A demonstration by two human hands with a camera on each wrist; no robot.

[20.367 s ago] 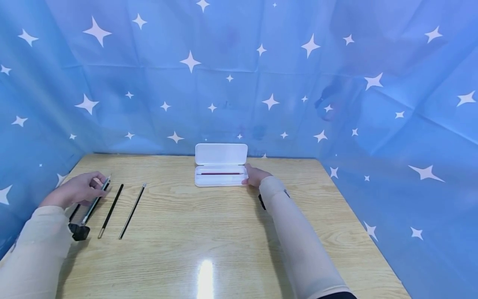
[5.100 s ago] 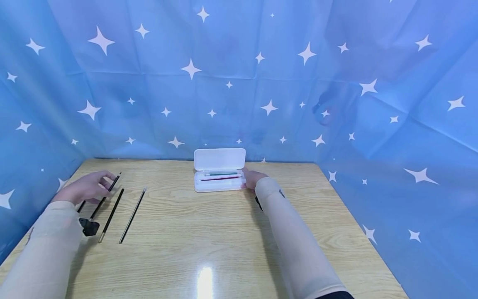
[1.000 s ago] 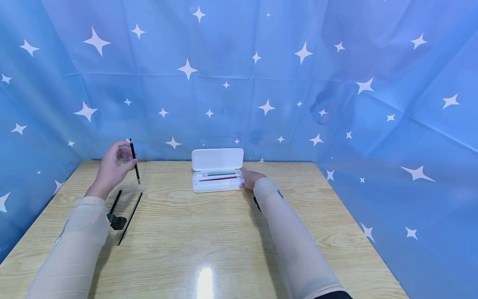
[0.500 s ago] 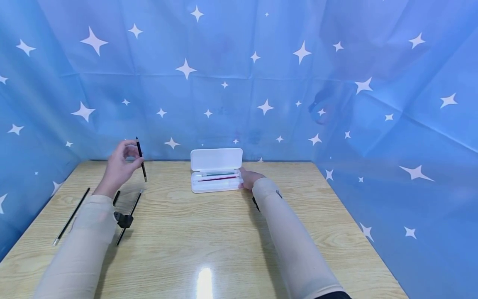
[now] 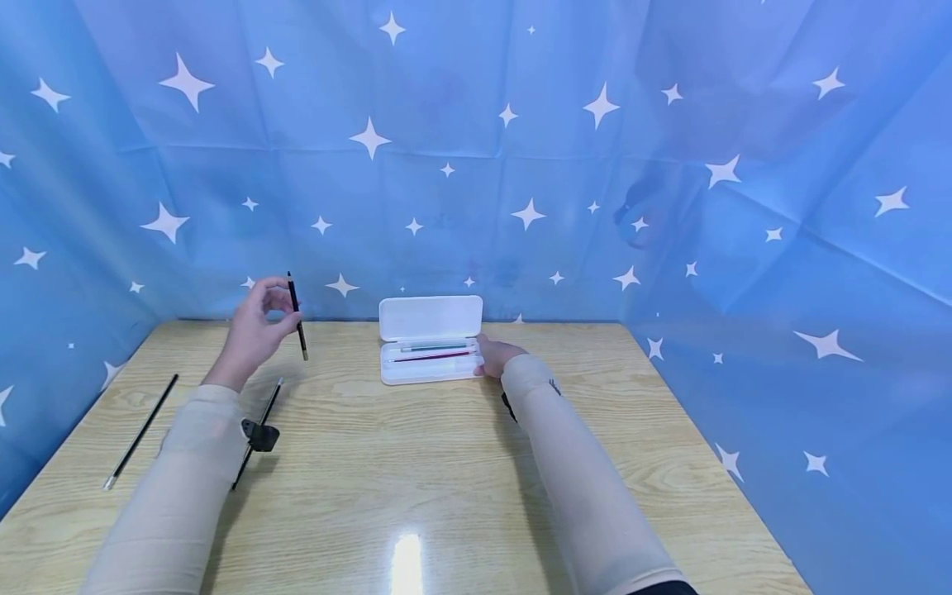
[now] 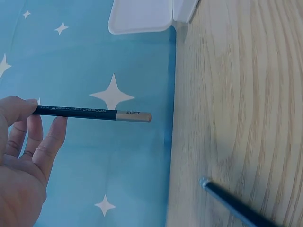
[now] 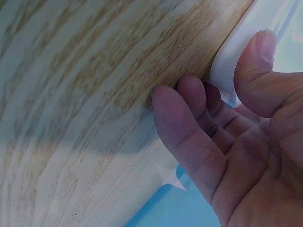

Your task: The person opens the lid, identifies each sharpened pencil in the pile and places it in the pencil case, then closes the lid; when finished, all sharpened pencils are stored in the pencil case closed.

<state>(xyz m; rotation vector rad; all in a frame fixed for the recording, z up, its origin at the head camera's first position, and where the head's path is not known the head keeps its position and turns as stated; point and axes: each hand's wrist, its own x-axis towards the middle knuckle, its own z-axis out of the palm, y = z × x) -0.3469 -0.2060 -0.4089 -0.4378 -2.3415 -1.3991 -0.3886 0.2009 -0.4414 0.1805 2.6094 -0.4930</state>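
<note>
My left hand (image 5: 256, 330) pinches a charcoal pencil (image 5: 297, 318) between thumb and fingers, raised above the table's far left part. In the left wrist view this charcoal pencil (image 6: 85, 111) is dark with a pale end marked "SOFT". A white pencil case (image 5: 431, 318) stands with its lid up at the back middle. Inside lie a red pencil (image 5: 431, 357) and a teal pencil (image 5: 431, 347). My right hand (image 5: 497, 357) holds the case's right end. In the right wrist view, the thumb of the right hand (image 7: 246, 146) lies over the rim, the fingers beside it.
A dark pencil (image 5: 141, 430) lies at the table's left side. Another pencil (image 5: 272, 401) lies partly hidden under my left wrist and its black camera (image 5: 260, 435). Behind the wooden table (image 5: 416, 463) hangs a blue cloth (image 5: 446, 207) with white stars.
The teal pencil came into the case between the two oldest frames. My left hand has since lifted the charcoal pencil and moved right with it. My right hand stays at the case.
</note>
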